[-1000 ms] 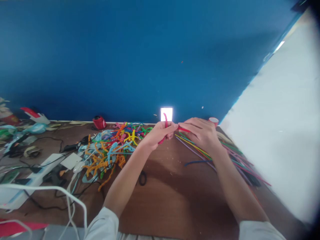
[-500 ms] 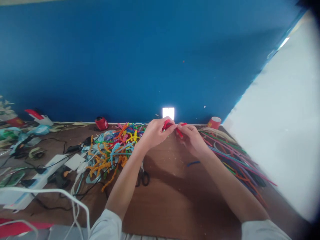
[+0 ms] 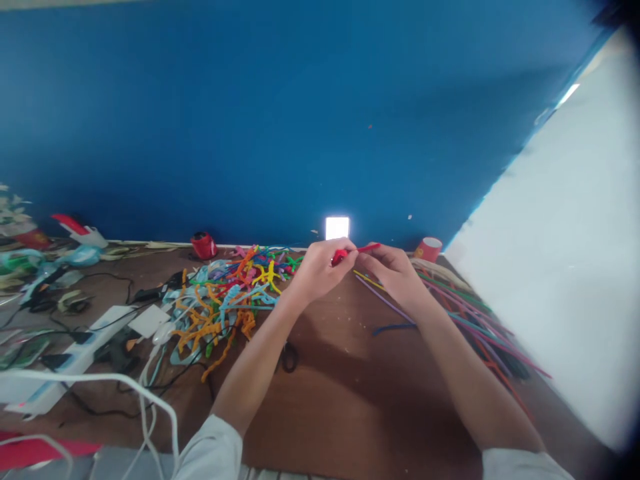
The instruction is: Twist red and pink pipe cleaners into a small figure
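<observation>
Above the far middle of the brown table, my left hand (image 3: 323, 269) is closed on a red pipe cleaner (image 3: 339, 257), part of it bunched up between the fingers. My right hand (image 3: 393, 270) pinches a straight stretch of red that reaches over from the left hand's fingertips. Both hands are close together, fingertips almost touching. To the left of them lies a tangled heap of bent pipe cleaners (image 3: 210, 320) in orange, yellow, light blue and other colours. Long straight pipe cleaners (image 3: 493, 327) spread beyond my right forearm. Scissors (image 3: 289, 358) are partly hidden by my left forearm.
A bright square light (image 3: 337, 227) stands against the blue wall (image 3: 270, 120). Red cups (image 3: 203, 246) stand along the back edge. On the left are a white power strip (image 3: 75, 363), a glue gun (image 3: 120, 350) and loose cables. A blue piece (image 3: 394, 327) lies near my right forearm.
The right hand has turned and its short red end no longer points downward; the red strand now runs flatter between the hands. A purple and a yellow pipe cleaner have come into sight beneath it.
</observation>
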### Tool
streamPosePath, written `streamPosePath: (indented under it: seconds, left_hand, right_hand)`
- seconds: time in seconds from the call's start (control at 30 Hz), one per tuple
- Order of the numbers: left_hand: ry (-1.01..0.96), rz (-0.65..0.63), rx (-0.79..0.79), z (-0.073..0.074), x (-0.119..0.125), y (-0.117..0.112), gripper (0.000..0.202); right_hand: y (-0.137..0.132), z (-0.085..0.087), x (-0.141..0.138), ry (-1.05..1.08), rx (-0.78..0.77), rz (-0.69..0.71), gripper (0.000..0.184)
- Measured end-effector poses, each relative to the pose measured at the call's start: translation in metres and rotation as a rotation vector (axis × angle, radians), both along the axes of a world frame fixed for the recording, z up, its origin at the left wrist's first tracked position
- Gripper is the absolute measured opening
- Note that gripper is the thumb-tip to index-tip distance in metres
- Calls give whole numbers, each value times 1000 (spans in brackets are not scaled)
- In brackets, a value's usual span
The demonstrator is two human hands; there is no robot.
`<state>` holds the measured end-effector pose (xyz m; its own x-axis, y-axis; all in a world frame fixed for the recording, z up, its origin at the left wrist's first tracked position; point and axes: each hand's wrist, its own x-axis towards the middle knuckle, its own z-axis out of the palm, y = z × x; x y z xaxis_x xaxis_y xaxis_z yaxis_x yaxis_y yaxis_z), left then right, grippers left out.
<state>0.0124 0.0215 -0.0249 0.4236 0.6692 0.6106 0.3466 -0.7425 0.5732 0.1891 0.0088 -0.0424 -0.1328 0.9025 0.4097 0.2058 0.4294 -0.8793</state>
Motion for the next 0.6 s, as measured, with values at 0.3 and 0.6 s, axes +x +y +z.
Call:
streamPosePath:
  seconds: [0.3, 0.6]
  left_hand:
    - [-166, 62, -291, 4, -5, -8, 19]
    - [-240, -130, -689, 1, -6, -2, 18]
  right_hand:
    - [-6, -3, -3, -204, 338, -82, 17]
    - [9, -13, 14, -556, 793, -123, 21]
